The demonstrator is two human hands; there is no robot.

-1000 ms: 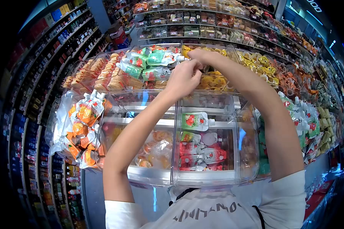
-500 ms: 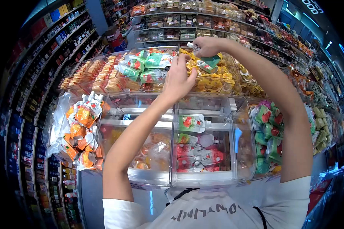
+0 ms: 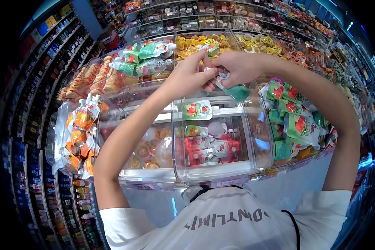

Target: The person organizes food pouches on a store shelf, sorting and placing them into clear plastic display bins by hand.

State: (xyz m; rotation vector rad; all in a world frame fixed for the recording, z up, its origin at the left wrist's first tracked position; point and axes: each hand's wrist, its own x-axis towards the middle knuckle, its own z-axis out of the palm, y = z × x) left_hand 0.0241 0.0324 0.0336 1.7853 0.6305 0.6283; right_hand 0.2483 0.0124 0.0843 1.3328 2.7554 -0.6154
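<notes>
My right hand (image 3: 234,68) is closed round the spout end of a green and white pouch (image 3: 236,91), whose green end hangs down to the right. Touching it from the left, my left hand (image 3: 191,74) has its thumb and fingers pinched at the same spout end. Both hands are over the back edge of the clear bins. Below them, one apple-printed pouch (image 3: 196,110) lies on a ledge above red pouches (image 3: 214,150). Beyond the hands is a bin of yellow-wrapped snacks (image 3: 202,42).
Orange pouches (image 3: 82,121) fill a bin at the left, with wrapped biscuits (image 3: 85,79) behind. Green apple pouches (image 3: 300,123) are heaped at the right. Green and white pouches (image 3: 143,56) lie at the back left. Stocked shelves (image 3: 187,23) stand beyond.
My right hand has come back from over the yellow snacks with the green pouch, down to my left hand. My left fingers have closed at its spout. The view has shifted.
</notes>
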